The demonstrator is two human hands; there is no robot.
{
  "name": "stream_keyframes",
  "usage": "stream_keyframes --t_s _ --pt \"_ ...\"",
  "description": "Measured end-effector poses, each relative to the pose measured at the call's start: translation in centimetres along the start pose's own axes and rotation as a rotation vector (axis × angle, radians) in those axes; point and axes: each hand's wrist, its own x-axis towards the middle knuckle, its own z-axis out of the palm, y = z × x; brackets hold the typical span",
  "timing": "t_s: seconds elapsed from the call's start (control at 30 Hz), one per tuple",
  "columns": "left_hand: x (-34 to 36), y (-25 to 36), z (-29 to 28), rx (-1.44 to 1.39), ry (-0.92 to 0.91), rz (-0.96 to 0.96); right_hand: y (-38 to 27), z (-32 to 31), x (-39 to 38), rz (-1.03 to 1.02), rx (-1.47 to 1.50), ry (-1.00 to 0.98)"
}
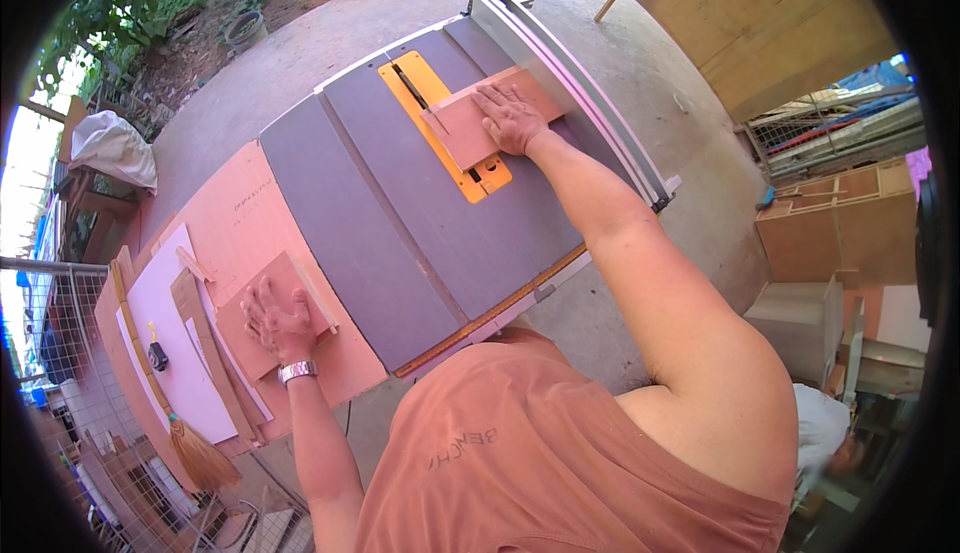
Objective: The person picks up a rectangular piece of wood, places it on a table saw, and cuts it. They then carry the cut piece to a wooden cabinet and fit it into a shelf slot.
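Note:
My left hand rests with spread fingers on a square plywood piece with a narrow strip along its edge, lying on the pink wooden side board. My right hand lies open, fingers flat, on another wooden piece on the grey table saw top. That piece partly covers the yellow insert plate with its dark slot, and its right end is beside the long metal fence.
On the left board lie a white sheet, wooden strips, a tape measure and a straw broom. Wire mesh and a white sack stand left. A leaning panel and wooden boxes are right.

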Motion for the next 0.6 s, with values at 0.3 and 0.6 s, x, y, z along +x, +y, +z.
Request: stream_keyframes --t_s 0.3,0.6 --pt "-0.03 0.12 -0.26 -0.008 -0.011 0.000 -0.06 -0.18 0.50 0.002 0.009 -0.013" --pt "-0.05 0.23 -0.36 -0.001 -0.023 -0.007 -0.20 -0.40 0.83 0.007 -0.005 -0.016"
